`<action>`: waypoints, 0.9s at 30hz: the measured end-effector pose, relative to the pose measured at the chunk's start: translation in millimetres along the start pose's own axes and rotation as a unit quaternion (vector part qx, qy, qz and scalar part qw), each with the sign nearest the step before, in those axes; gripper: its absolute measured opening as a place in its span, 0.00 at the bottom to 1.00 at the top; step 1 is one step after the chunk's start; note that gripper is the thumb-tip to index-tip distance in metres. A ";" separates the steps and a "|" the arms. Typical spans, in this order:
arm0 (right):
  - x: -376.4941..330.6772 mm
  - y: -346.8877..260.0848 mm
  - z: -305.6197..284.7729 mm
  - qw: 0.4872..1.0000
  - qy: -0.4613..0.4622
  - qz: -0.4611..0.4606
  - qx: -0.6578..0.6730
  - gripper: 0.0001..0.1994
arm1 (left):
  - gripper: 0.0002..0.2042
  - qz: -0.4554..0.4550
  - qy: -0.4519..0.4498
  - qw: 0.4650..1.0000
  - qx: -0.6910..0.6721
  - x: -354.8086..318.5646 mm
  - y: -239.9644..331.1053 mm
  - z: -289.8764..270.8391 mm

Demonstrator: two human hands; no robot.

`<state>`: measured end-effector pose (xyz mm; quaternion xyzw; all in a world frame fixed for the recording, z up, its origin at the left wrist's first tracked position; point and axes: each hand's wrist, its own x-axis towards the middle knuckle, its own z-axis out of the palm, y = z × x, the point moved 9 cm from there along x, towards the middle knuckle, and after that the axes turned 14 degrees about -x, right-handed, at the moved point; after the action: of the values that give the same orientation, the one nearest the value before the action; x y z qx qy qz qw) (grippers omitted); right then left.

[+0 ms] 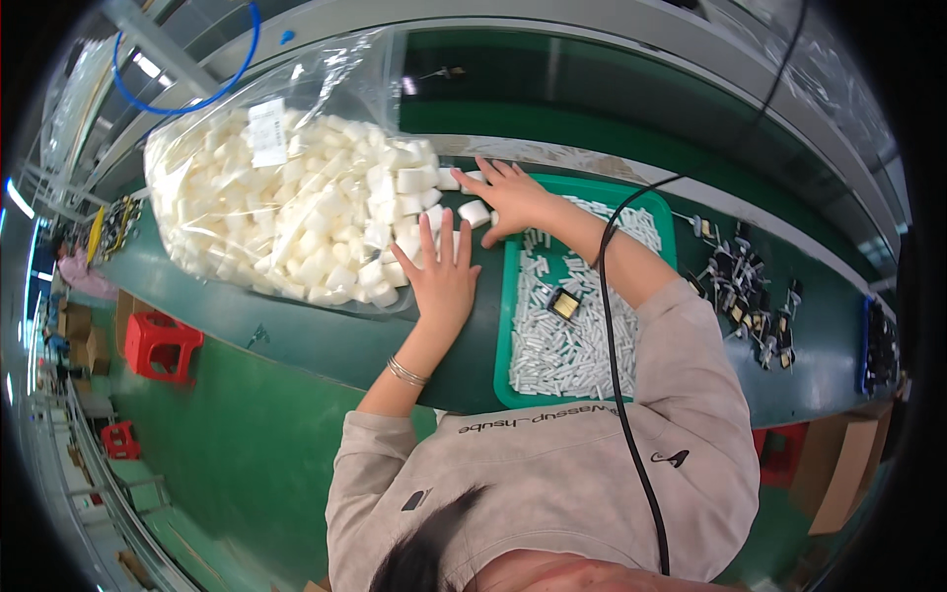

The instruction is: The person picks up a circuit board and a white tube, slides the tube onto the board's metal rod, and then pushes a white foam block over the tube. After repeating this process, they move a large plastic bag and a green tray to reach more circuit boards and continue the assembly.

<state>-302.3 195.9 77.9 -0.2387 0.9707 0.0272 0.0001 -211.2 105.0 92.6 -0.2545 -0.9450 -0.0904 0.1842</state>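
Note:
A large clear plastic bag (306,212) full of off-white foam-like blocks lies on the left of the green work table (286,340), its mouth toward my hands. My left hand (444,281) is spread out beside the mouth, fingertips near the outermost blocks. On the far side, my right hand (515,200) also has its fingers apart, close to a loose white block (474,213) between the two hands. Neither hand visibly grips anything. My right forearm crosses a green tray (504,345) of small white cylinders (567,360); a black part with a yellowish face (564,304) lies on them.
Several small black parts with wires (750,291) lie in a heap to the right of the tray. A black cable (614,335) hangs across my right arm. Behind the table's far edge runs a dark green belt-like surface (552,94). A red stool (161,345) stands on the floor at left.

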 end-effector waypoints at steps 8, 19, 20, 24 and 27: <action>56.5 -12.7 16.4 0.991 -0.111 0.018 0.078 0.47 | 0.24 0.029 0.064 0.992 0.104 4.7 -50.9 -1.2; 115.3 -42.6 7.9 0.850 0.047 0.130 0.508 0.26 | 0.22 -0.155 0.082 0.979 0.103 40.8 -137.8 -29.8; 119.5 -49.1 -2.2 0.855 0.087 0.106 0.500 0.26 | 0.24 -0.168 0.071 0.980 0.080 39.3 -141.7 -32.5; 145.3 -83.0 -14.0 0.864 0.129 -0.012 0.486 0.32 | 0.28 -0.132 0.086 0.981 0.116 36.9 -121.7 -47.6; 149.5 -99.3 -17.0 0.846 0.099 -0.081 0.517 0.32 | 0.32 -0.138 0.054 0.979 0.141 29.6 -100.7 -50.9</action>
<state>-388.5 37.9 87.7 -0.2833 0.8161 -0.5028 0.0293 -271.4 18.9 143.1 -0.0882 -0.9628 0.0058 0.2553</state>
